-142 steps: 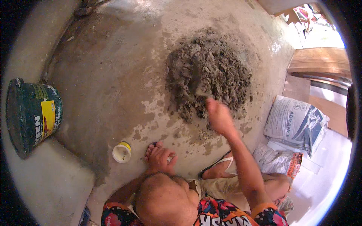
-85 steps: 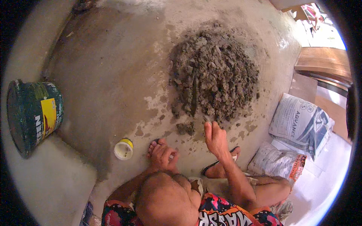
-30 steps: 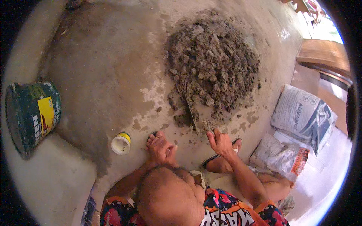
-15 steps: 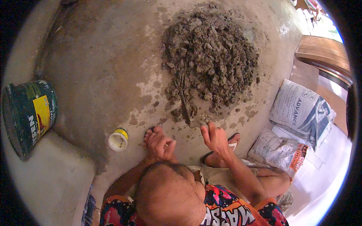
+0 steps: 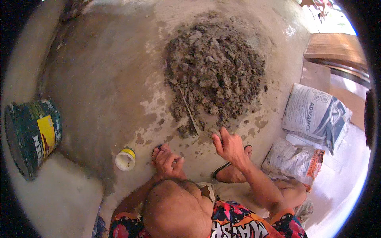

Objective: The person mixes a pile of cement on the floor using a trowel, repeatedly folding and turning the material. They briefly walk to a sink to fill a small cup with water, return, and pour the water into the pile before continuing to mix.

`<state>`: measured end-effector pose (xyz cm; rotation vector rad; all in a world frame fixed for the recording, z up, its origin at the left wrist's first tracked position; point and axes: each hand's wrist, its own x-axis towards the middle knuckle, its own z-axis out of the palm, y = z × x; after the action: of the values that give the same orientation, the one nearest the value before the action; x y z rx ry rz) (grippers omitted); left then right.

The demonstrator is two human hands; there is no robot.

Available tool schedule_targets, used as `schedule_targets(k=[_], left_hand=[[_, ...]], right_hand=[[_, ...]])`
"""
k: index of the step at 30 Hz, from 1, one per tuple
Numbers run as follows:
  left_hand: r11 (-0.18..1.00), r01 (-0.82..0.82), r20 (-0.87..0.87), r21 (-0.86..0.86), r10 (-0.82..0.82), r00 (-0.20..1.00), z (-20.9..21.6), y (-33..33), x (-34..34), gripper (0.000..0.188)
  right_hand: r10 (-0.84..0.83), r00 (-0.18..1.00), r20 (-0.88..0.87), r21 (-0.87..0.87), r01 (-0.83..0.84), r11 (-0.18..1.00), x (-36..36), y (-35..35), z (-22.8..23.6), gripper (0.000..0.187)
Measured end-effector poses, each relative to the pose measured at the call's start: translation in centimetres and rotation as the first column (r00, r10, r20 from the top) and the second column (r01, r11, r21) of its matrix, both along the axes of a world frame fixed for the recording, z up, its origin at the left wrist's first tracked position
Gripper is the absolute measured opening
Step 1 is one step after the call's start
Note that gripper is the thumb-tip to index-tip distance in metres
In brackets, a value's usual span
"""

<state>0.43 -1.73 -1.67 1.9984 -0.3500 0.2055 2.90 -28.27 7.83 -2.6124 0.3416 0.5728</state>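
A heap of wet, lumpy grey mortar [image 5: 216, 67] lies on the concrete floor in front of me. At its near left edge a trowel [image 5: 189, 111] shows its long thin blade almost edge-on, the tip pointing away into the mortar. My right hand [image 5: 231, 147] is closed at the near end of the trowel, thumb and forefinger forward; the handle is mostly hidden. My left hand [image 5: 168, 163] is curled just above my left foot. A small pale spot shows between its fingers, too small to name.
A small white tub with a yellow band [image 5: 126, 159] stands left of my left hand. Far left is a dark green bucket [image 5: 33, 137]. On the right lie a grey-and-white cement bag [image 5: 313, 115] and a crumpled orange-ended bag [image 5: 291, 160], below a brown wooden piece [image 5: 335, 49].
The trowel blade has turned from showing a broad dark face to nearly edge-on, its tip swinging left. My right hand has moved slightly with it. My left hand stays curled in place.
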Motion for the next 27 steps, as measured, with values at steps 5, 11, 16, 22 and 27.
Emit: schedule_targets(k=[5, 11, 16, 22, 27], left_hand=[[0.994, 0.093, 0.014, 0.055, -0.094, 0.995, -0.9, 1.0, -0.1, 0.014], [0.993, 0.087, -0.081, 0.084, -0.08, 0.994, -0.2, 0.1, -0.4, 0.015], [0.992, 0.11, -0.151, 0.059, -0.1, 0.983, -0.2, 1.0, -0.2, 0.018], [0.983, 0.175, -0.222, 0.052, -0.159, 0.962, -0.3, 0.2, -0.4, 0.022], [0.99, 0.056, -0.214, 0.132, -0.027, 0.977, -1.1, 0.9, -1.5, 0.021]], right_hand=[[0.021, 1.0, -0.012, -0.099, -0.022, 0.995, 3.4, -1.9, 0.4, 0.046], [-0.18, 0.983, 0.044, -0.057, 0.183, 0.982, 5.8, -3.9, -1.6, 0.049], [-0.239, 0.95, -0.199, 0.093, 0.261, 0.961, 8.2, -2.2, 3.4, 0.059], [-0.411, 0.9, -0.144, 0.139, 0.43, 0.892, 11.4, -7.5, 2.9, 0.068], [-0.415, 0.832, -0.368, 0.189, 0.504, 0.843, 15.5, -7.0, 4.9, 0.071]])
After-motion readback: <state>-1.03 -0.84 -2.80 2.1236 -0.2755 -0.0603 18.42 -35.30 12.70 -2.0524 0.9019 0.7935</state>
